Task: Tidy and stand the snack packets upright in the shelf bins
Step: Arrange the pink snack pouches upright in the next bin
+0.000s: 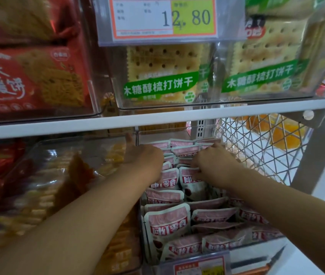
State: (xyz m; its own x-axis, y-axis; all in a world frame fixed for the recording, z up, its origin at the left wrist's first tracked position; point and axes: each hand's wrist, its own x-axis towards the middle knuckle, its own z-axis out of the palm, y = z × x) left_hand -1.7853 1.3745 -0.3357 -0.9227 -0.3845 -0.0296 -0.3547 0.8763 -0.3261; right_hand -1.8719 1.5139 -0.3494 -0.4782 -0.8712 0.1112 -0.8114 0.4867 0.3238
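Soft, even shop light without hard shadows. Glare streaks the clear plastic upper bin (218, 64). Red biscuit packs (18, 80) at left are motion-blurred; pink-and-white snack packets (167, 219) look sharper.

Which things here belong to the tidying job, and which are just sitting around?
In the job: pink snack packets, their clear bin, left hand, right hand.
Just there: green cracker packs, red biscuit packs, price tag, wire basket.
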